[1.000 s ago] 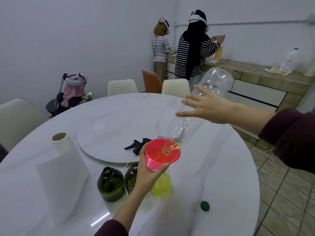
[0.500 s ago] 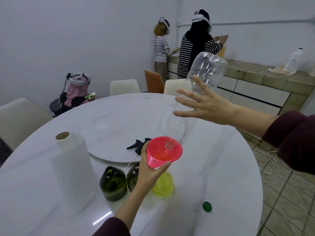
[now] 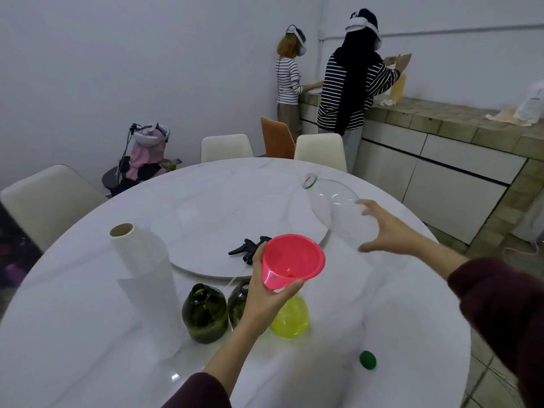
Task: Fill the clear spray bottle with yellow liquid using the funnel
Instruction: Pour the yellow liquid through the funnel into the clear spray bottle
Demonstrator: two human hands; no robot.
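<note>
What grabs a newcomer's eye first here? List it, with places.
The bright pink plastic funnel, gripped by the left hand at centre, above a clear bottle of yellow liquid. To its right, the right hand holds a big empty clear plastic bottle, tilted over the white marble table.

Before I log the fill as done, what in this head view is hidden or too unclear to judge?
- Neck of the spray bottle and funnel spout: hidden by the left hand; whether the funnel is seated is unclear.
- Fill level: only the yellow lower body shows.
- Second green bottle: partly behind that hand.
- Right hand on the empty clear bottle: the bottle is tilted, and its transparent base cannot be made out.
</note>
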